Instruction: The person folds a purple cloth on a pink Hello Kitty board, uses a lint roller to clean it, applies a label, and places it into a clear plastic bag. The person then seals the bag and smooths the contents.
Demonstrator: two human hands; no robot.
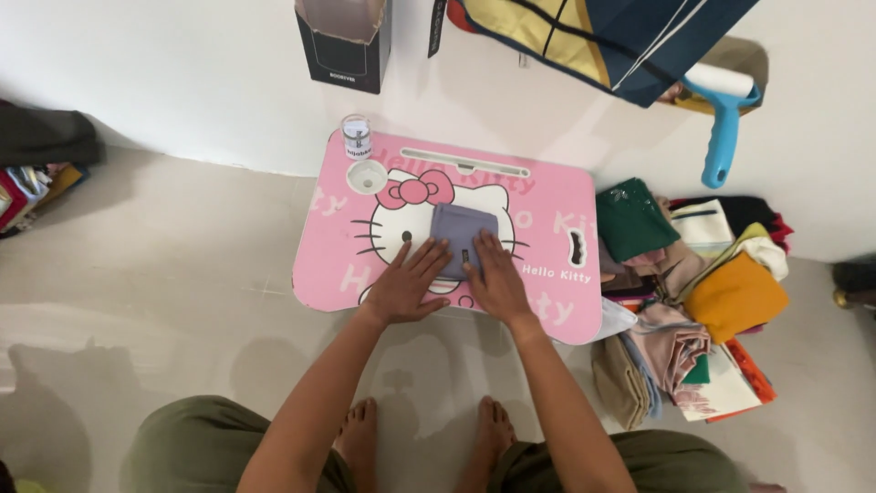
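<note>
1. Fingers [422,260] of both hands are spread flat, palm down, pressing rather than gripping; nothing is clenched or pinched
2. Left hand [404,285] lies on the pink lap table [547,292], fingertips reaching onto the lower left edge of the folded grey-blue cloth [461,233]
3. Right hand [497,278] lies just beside the left, fingers overlapping the cloth's lower right edge; the two hands sit close but I can't tell if they touch
4. Cloth count: one folded piece on the table, roughly square, lying flat at the table's middle over the printed cartoon cat face
5. Table count: one, pink with rounded corners, a slot along its far edge and a small cut-out handle at the right side, standing on a pale floor against a white wall
6. One small clear jar [356,135] stands at the table's far left corner, just behind one round recessed cup holder [367,176]
7. One heap of folded fabrics [693,292] sits on the floor right of the table: green, orange, pink, beige, white and black pieces, too overlapped to count
8. One blue-handled lint roller [725,123] leans at the wall beyond that heap
9. One dark open box [345,46] stands by the wall behind the table
10. Two bare feet [429,434] rest on the floor below the table's near edge
</note>
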